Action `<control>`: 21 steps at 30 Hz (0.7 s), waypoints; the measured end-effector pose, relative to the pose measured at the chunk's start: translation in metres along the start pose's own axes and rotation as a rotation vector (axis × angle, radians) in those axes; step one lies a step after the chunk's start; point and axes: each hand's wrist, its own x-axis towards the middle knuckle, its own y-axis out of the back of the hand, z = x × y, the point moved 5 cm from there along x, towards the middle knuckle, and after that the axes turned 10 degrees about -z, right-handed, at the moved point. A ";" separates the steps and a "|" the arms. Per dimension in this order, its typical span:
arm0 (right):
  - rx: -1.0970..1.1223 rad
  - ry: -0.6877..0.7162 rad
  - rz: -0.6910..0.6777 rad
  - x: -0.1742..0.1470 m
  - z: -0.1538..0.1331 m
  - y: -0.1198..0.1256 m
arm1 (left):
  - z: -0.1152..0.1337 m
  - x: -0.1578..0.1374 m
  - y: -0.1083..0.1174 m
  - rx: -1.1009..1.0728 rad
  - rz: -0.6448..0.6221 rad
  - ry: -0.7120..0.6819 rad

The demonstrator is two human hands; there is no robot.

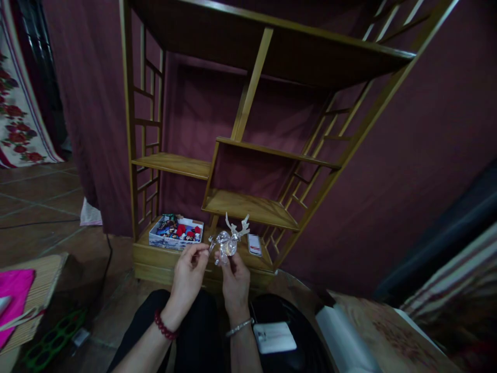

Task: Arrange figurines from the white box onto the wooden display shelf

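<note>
A see-through deer figurine (228, 243) with pale branching antlers is held up in front of the wooden shelf unit. My right hand (236, 280) grips it from below, thumb and fingers closed around its lower part. On its left side, my left hand (190, 267) pinches a small clear piece (212, 245); whether this piece is joined to the figurine I cannot tell. Behind my left hand, a patterned open box (174, 243) full of small red, blue and dark items stands on the unit's low base. A small white card-like item (254, 244) lies to the right of the figurine.
The wooden shelf unit (252, 150) rises against a dark red curtain. At left is a bamboo-topped surface (48, 274) with pink cloth (15, 290). A white device (275, 338) rests on a round black seat (306, 331). A box (349, 342) stands at lower right.
</note>
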 end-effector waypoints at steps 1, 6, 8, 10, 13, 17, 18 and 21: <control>-0.013 0.011 0.011 0.000 -0.002 0.001 | 0.006 -0.001 0.001 0.056 0.018 -0.050; -0.059 0.069 0.012 -0.001 -0.017 0.000 | 0.027 -0.010 -0.006 0.165 -0.089 -0.158; -0.063 0.085 0.011 -0.002 -0.021 0.001 | 0.027 -0.012 -0.008 0.177 -0.103 -0.148; -0.074 0.082 0.007 -0.002 -0.022 0.001 | 0.025 -0.012 -0.008 0.158 -0.091 -0.117; -0.085 0.089 -0.002 -0.002 -0.020 0.000 | 0.020 -0.011 -0.008 0.092 -0.073 -0.055; -0.101 0.132 -0.016 -0.002 -0.019 -0.001 | 0.020 -0.010 -0.007 0.034 -0.047 -0.042; -0.108 0.139 -0.020 -0.002 -0.020 -0.002 | 0.021 -0.009 -0.007 0.026 -0.038 -0.042; -0.125 0.149 -0.025 -0.001 -0.021 -0.003 | 0.021 -0.007 -0.006 0.009 -0.023 -0.038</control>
